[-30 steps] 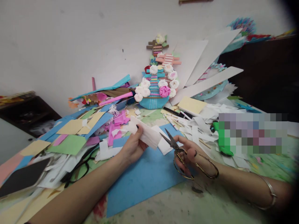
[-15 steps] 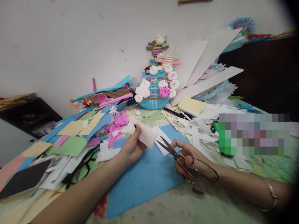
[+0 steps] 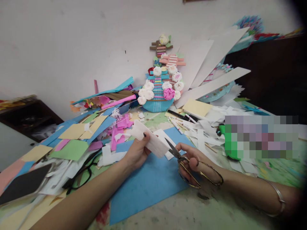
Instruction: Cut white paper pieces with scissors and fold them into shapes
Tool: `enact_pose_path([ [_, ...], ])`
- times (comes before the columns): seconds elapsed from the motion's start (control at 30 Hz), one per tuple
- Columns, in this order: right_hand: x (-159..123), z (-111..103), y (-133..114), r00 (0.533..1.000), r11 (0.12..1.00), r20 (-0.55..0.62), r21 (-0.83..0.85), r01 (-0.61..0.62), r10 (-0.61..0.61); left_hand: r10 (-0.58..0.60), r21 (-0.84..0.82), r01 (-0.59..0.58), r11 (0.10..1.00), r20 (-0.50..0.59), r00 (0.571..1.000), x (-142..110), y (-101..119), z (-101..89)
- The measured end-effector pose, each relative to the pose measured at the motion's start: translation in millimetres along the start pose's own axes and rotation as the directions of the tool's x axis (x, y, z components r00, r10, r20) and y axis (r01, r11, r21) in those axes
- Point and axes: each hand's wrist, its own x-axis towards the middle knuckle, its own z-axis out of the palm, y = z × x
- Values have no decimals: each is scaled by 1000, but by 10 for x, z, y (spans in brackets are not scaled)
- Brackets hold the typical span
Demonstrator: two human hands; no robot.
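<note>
My left hand (image 3: pixel 137 151) pinches a folded strip of white crepe-like paper (image 3: pixel 157 144) between thumb and fingers. In my right hand (image 3: pixel 192 158) are gold-handled scissors (image 3: pixel 177 153), gripped by their loops. Their blades are parted and reach the strip's right-hand end, with the lower blade partly hidden behind it. Beneath both hands lies a blue sheet (image 3: pixel 146 188). A folded white piece (image 3: pixel 161 133) rests on that sheet, behind the strip.
Coloured paper pieces (image 3: pixel 69 148) and a dark-screened phone (image 3: pixel 26 183) lie at left. White paper scraps (image 3: pixel 203 134) and pens (image 3: pixel 176 114) are at right. Against the wall stands a blue paper lute (image 3: pixel 158 103) with paper flowers. A green object (image 3: pixel 230 143), partly pixelated, lies far right.
The white strip first drew back slightly left, then came right and down to the scissors. The blades now overlap its end. My right hand has barely shifted.
</note>
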Motion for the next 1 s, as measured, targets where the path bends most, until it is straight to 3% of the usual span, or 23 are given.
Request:
enact_pose_path([
  [0.37, -26, -6, 9, 999, 1000, 35, -12, 11, -11, -64, 320, -29, 947, 276, 959, -96, -32, 24],
  [0.63, -36, 15, 29, 1000, 1000, 20, 19, -14, 13, -16, 289, -67, 955, 277, 961, -197, -122, 116],
  [0.83, -36, 40, 12, 1000, 999, 7, 28, -16, 16, -82, 190, 26, 982, 293, 953, -230, -146, 157],
  [1.0, -41, 54, 8, 1000, 1000, -1, 3, -19, 19, -80, 184, 28, 982, 279, 957, -173, -128, 104],
])
